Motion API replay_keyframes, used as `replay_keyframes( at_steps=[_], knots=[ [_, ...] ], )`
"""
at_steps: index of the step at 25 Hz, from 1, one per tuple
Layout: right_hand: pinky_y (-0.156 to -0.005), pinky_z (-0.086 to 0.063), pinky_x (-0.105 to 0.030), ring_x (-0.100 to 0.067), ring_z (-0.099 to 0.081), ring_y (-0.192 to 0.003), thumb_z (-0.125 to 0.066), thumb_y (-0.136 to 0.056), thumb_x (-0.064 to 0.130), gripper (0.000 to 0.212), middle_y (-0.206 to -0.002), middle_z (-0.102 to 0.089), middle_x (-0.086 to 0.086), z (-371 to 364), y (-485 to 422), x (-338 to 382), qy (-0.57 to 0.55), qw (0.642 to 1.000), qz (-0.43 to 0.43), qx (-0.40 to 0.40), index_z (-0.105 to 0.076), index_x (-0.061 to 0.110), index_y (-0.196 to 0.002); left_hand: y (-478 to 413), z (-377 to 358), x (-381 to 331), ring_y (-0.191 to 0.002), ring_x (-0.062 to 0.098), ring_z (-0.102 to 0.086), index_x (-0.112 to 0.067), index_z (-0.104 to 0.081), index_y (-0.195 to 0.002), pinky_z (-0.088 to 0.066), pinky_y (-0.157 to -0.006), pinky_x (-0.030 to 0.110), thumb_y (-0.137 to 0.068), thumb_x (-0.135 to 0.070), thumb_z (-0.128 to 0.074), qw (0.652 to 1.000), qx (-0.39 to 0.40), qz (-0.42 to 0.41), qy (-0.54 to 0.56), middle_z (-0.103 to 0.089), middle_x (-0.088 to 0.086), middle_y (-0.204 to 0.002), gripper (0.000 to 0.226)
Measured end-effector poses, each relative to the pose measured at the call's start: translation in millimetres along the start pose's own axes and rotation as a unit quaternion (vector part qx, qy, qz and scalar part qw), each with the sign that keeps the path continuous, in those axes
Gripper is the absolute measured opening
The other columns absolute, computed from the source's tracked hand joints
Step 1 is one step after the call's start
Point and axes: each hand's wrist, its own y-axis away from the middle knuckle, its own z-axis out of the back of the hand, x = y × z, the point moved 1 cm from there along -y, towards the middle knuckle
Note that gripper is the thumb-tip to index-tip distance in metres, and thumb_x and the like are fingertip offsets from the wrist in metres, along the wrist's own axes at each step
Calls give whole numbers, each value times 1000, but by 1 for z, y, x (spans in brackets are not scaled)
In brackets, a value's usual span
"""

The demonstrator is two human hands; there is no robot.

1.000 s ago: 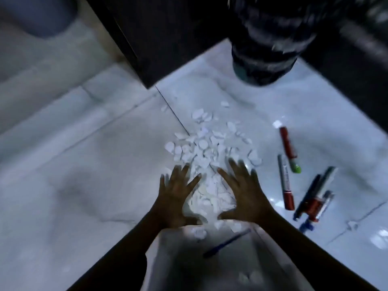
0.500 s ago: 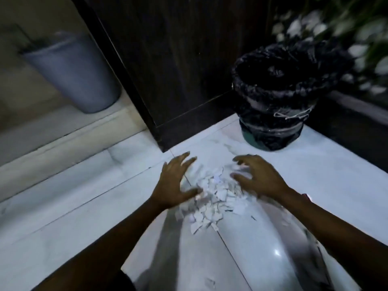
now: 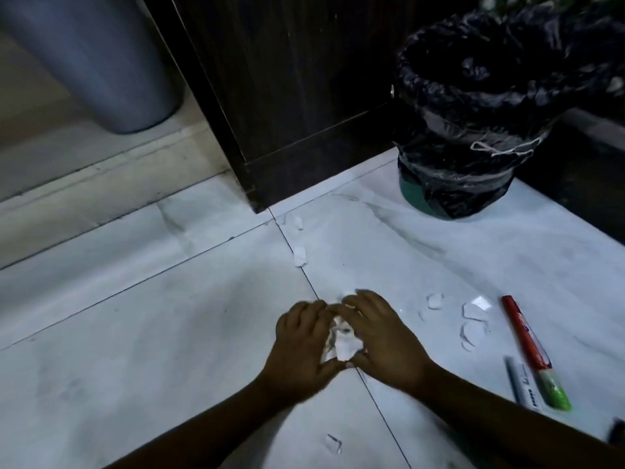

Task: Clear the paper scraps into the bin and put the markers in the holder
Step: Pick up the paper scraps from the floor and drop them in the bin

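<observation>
Scraps (image 3: 341, 343) now mostly under hands (image 3: 348, 336)

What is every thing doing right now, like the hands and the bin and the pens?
left hand: cupped around the paper pile
right hand: cupped around it too
paper pile: bunched between both hands
loose scraps: scattered flat on the floor
bin: upright, open top, black liner
red marker: lying flat, green cap on
grey marker: lying flat beside it
grey container: standing upright
</observation>
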Motion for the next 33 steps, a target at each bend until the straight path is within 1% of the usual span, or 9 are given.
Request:
replay_keyframes(
  at_steps=[3,6,10,15,18,22,24,28,33],
  knots=[
    [-63,-41,-22,-16,-43,-79,-43,-61,23,28,-80,-64,1,-1,3,-1,64,997,23,-39,-49,22,-89,-2,-4,-4,-70,16,-49,-17,-51,-90,-34,-56,25,-75,-32,-46,999,11,-35,-11,-57,2,-82,21],
    [-63,-33,-31,-28,-58,-69,-43,-68,6,14,-73,-62,-14,12,-20,-7,4,999,-34,14,-48,12,-80,-31,5,-1,-47,20,-58,-17,-43,-80,-38,-35,22,-66,-26,-41,994,97,46,-11,-62,2,-63,18],
    [-66,-36,-30,-34,-62,-80,-57,-66,-7,16,-84,-62,-22,86,-50,-8,-100,987,-120,-34,-57,0,-81,-93,50,-24,-75,35,-63,-7,-51,-82,-48,-65,40,-77,-29,-33,985,-7,88,151,-65,19,-80,29],
    [-72,-34,-32,-37,-61,-92,-57,-78,2,15,-96,-66,-26,270,-111,-20,56,976,-60,-201,-62,-1,-92,-234,160,-99,-66,33,-56,0,-50,-76,-32,-56,36,-79,-13,-39,960,-209,-67,176,-62,27,-70,18],
    [-67,-32,-31,-33,-57,-92,-53,-86,12,21,-99,-63,-21,326,-140,-72,70,962,-124,-235,-58,-2,-101,-325,170,-129,-80,40,-60,1,-52,-87,-41,-61,37,-81,-20,-37,972,-183,-48,138,-65,28,-88,27],
    [-77,-42,-36,-38,-53,-106,-55,-85,20,40,-118,-55,-26,317,-159,-124,87,960,-242,-111,-46,-2,-117,-384,131,-118,-110,39,-52,-2,-49,-109,-43,-86,39,-88,-36,-47,984,-62,105,132,-55,22,-120,41],
    [-71,-39,-31,-37,-56,-103,-63,-80,20,44,-113,-59,-27,319,-148,-123,52,956,-253,-142,-48,-3,-114,-381,125,-118,-112,31,-52,-2,-49,-115,-40,-86,30,-86,-33,-54,955,-62,145,253,-55,18,-123,42],
    [-61,-42,-20,-14,-57,-72,-65,-79,13,9,-81,-69,-13,303,-90,-71,-10,902,-116,-415,-69,6,-84,-327,148,-102,-87,10,-58,-4,-60,-100,-43,-80,17,-82,-15,-57,904,-207,46,372,-65,6,-98,21],
    [-59,-45,-11,0,-55,-53,-75,-70,8,13,-61,-63,9,229,-55,-35,-215,908,-186,-309,-71,19,-70,-180,89,-24,-98,6,-58,-19,-58,-97,-44,-90,22,-84,-5,-57,914,-149,104,362,-62,-4,-99,19]
  ],
)
